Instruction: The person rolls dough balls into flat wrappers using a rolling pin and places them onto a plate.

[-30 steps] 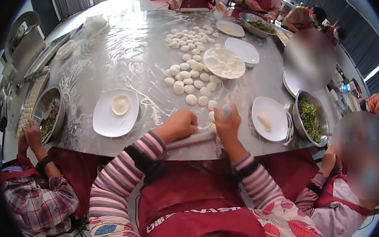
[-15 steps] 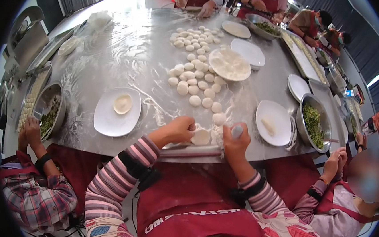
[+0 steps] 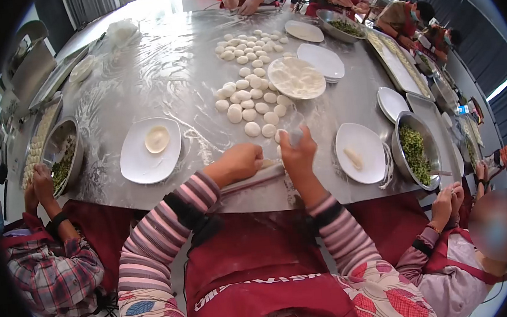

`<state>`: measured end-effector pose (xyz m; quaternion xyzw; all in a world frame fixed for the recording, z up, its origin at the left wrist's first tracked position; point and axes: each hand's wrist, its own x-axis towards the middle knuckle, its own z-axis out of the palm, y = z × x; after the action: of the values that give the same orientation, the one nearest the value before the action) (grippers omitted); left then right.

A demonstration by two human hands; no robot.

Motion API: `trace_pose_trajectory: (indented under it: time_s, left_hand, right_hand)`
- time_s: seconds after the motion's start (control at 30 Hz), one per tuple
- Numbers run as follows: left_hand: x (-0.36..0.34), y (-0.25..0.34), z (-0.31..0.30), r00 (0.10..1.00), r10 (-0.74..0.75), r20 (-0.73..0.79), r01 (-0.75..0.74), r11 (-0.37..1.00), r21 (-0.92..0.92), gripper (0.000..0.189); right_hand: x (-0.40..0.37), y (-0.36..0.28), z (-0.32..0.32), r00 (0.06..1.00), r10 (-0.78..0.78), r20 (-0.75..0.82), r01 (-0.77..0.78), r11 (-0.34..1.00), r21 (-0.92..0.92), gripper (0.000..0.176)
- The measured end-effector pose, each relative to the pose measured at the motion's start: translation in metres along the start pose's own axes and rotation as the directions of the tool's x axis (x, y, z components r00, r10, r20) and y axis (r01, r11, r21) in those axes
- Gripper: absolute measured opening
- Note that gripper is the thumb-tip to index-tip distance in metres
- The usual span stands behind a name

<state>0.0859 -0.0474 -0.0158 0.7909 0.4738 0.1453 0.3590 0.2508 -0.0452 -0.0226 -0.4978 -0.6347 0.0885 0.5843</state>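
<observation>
My left hand (image 3: 240,162) is curled closed near the table's front edge, its fingertips at a flat dough wrapper (image 3: 267,164) that is mostly hidden. In front of it lies a grey rolling pin (image 3: 252,179), slanting across the table. My right hand (image 3: 299,153) is over the right end of this pin, slightly blurred, with the thumb and index finger raised. Just beyond the hands many flattened dough pieces (image 3: 251,129) lie on the floured table (image 3: 199,79). A rolled wrapper rests on the left square plate (image 3: 138,173).
A right plate (image 3: 371,143) holds a small piece of dough. Beside it stands a steel bowl of chopped green filling (image 3: 415,154). A flour plate (image 3: 296,77) stands farther back. Co-workers' hands (image 3: 446,206) are close on the right, others (image 3: 41,186) on the left.
Both hands and the rolling pin have moved forward, away from my body. The pin now slants more, and my right hand has loosened from a fist, its index finger raised. The view has shifted slightly.
</observation>
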Motion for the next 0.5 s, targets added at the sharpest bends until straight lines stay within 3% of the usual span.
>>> trace_pose_trajectory:
  time_s: [0.1,0.2,0.27,0.3,0.33,0.4,0.5]
  left_hand:
    - [0.003,-0.002,-0.005,0.998,-0.051,-0.043,0.051,0.999,0.004,0.018]
    - [-0.012,-0.007,-0.009,0.999,0.028,0.042,-0.031,0.997,0.076,0.017]
    - [-0.018,-0.008,-0.002,0.999,0.009,0.042,-0.005,0.996,-0.087,0.016]
    - [-0.015,-0.002,-0.001,0.999,0.018,0.038,-0.019,1.0,0.023,0.018]
    - [-0.012,0.002,0.002,0.998,0.025,0.052,-0.026,0.999,0.027,0.018]
    - [0.0,0.005,0.002,0.997,-0.051,-0.059,0.057,0.994,0.093,0.019]
    - [-0.002,-0.002,-0.004,1.0,-0.017,-0.003,0.018,0.994,0.109,0.021]
  right_hand:
    - [0.002,-0.003,-0.002,1.0,0.026,0.015,-0.025,0.997,-0.07,0.024]
    - [-0.028,-0.011,-0.031,0.999,0.034,0.018,-0.033,0.996,-0.087,0.026]
    - [-0.036,-0.021,-0.041,0.997,0.074,0.004,-0.074,0.997,-0.026,0.027]
    - [-0.028,-0.013,-0.029,0.998,0.023,-0.053,-0.029,0.994,-0.105,0.027]
    - [-0.017,-0.002,-0.017,1.0,0.028,-0.011,-0.029,0.994,-0.104,0.027]
    - [0.003,0.007,0.007,1.0,0.008,0.013,-0.009,1.0,0.018,0.028]
    - [-0.01,0.005,-0.005,1.0,0.016,-0.024,-0.018,0.998,-0.061,0.028]
